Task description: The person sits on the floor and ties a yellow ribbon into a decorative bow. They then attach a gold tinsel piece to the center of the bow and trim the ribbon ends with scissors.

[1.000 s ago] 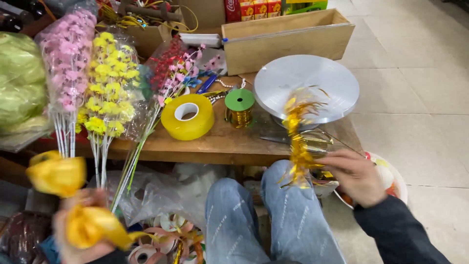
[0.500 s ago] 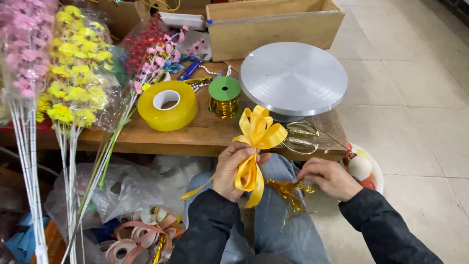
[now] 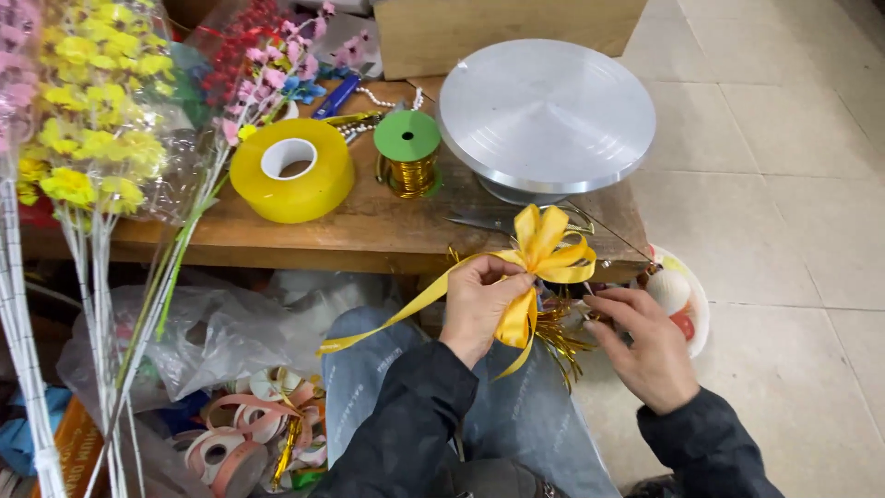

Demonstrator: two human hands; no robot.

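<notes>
Yellow ribbon bow (image 3: pixel 546 247): one, held just off the tabletop (image 3: pixel 369 221) front edge, above the person's lap. Its loops fan upward and its tails run down and to the left, so its long axis is roughly upright. On the tabletop lie one yellow tape roll (image 3: pixel 291 170), one green-capped gold wire spool (image 3: pixel 407 152) and one round metal turntable (image 3: pixel 546 118). The left hand (image 3: pixel 481 304) pinches the bow's knot between its fingers. The right hand (image 3: pixel 645 346) has fingers curled onto one bunch of gold tinsel (image 3: pixel 558 337) just beneath.

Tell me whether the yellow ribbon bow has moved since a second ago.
Yes. The yellow ribbon bow rose from low at the person's left, below the wooden table, to the table's front edge near the round metal turntable, pinched by the left hand.
</notes>
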